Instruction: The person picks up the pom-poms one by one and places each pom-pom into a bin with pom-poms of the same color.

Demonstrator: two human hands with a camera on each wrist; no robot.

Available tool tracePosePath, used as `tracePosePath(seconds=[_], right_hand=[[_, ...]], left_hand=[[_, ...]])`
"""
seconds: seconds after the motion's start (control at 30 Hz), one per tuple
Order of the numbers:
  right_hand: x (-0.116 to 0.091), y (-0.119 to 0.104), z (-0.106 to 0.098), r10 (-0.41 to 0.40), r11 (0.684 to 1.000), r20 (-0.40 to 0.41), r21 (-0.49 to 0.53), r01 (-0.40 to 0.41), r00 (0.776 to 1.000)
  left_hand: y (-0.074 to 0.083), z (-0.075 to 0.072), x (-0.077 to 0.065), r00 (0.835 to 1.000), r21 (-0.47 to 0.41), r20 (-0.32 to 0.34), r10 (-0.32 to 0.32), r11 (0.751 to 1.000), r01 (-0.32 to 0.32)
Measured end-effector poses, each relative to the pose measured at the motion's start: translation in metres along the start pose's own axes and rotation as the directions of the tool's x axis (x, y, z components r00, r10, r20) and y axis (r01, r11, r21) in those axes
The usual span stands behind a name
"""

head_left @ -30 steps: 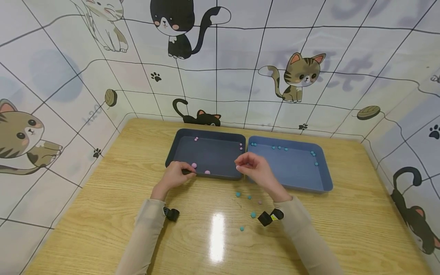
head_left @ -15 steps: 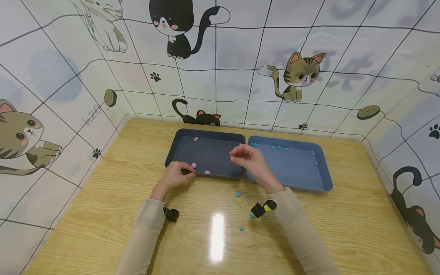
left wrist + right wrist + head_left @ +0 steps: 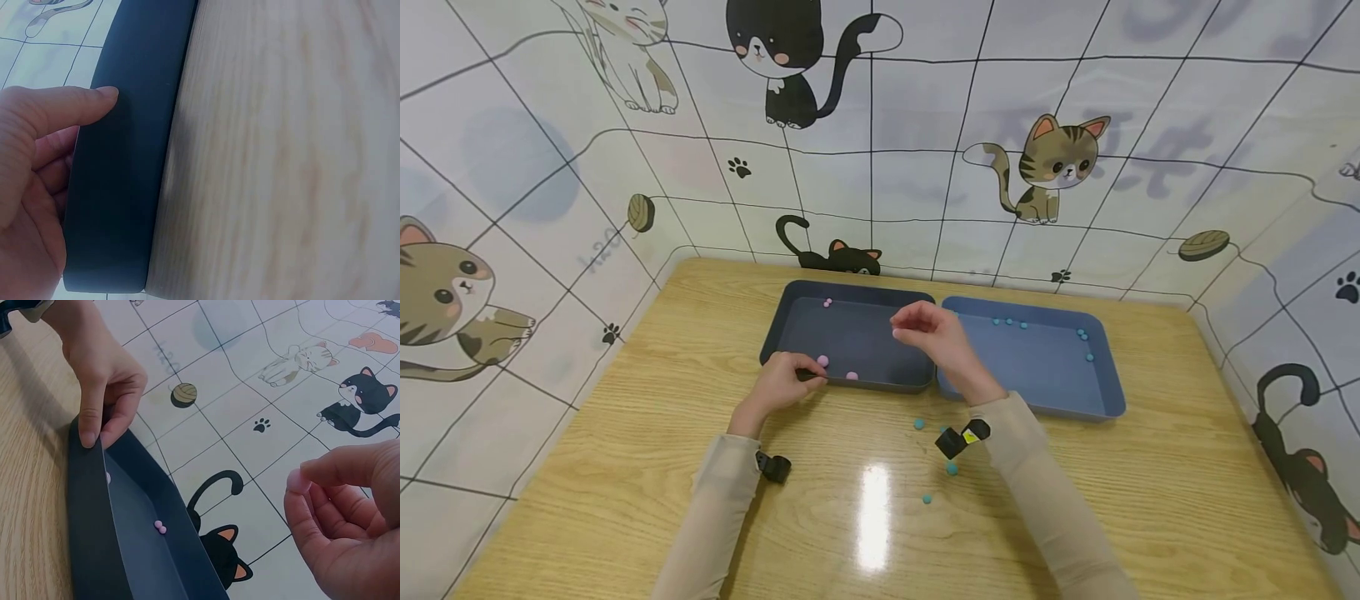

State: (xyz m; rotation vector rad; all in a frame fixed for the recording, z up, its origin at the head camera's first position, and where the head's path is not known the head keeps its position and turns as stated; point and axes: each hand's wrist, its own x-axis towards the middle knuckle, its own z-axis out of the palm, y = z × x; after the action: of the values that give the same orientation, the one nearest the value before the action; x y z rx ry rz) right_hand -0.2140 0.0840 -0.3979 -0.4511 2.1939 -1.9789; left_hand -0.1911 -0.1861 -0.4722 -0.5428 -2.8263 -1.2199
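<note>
My left hand (image 3: 782,382) grips the near wall of the dark grey tray (image 3: 880,333), thumb outside and fingers inside. Between the thumb and index finger of my right hand (image 3: 938,340) is a small pink ball (image 3: 299,481), held above that tray's right part. Inside the dark tray lie larger pink balls (image 3: 823,361) close to the near wall and a small cluster of pink balls (image 3: 827,303) toward the back left. My right hand hides the tray's back right corner.
A blue tray (image 3: 1037,358) stands directly right of the dark one, with several teal balls (image 3: 1009,322) along its back and right sides. More teal balls (image 3: 919,424) lie loose on the wooden table (image 3: 820,517) in front. A cat-patterned sheet (image 3: 910,183) rises behind.
My right hand has moved left and farther back over the dark tray, carrying the pink ball. Its forearm now covers the loose pink ball on the table. The left hand has stayed put.
</note>
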Motion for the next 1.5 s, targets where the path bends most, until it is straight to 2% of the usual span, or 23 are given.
tracePosePath(seconds=[0.3, 0.93, 1.5], right_hand=[[0.011, 0.0, 0.005, 0.008, 1.0, -0.011, 0.019, -0.008, 1.0], [0.032, 0.008, 0.018, -0.01, 1.0, -0.019, 0.016, 0.01, 1.0], [0.045, 0.013, 0.025, 0.045, 0.998, -0.023, 0.037, -0.044, 0.999]], left_hand=[[-0.001, 0.0, 0.0, 1.0, -0.008, 0.001, -0.015, 1.0, 0.015], [-0.001, -0.001, 0.0, 1.0, 0.006, -0.011, 0.018, 1.0, -0.018], [-0.002, 0.0, 0.001, 1.0, -0.006, -0.012, 0.017, 1.0, -0.017]])
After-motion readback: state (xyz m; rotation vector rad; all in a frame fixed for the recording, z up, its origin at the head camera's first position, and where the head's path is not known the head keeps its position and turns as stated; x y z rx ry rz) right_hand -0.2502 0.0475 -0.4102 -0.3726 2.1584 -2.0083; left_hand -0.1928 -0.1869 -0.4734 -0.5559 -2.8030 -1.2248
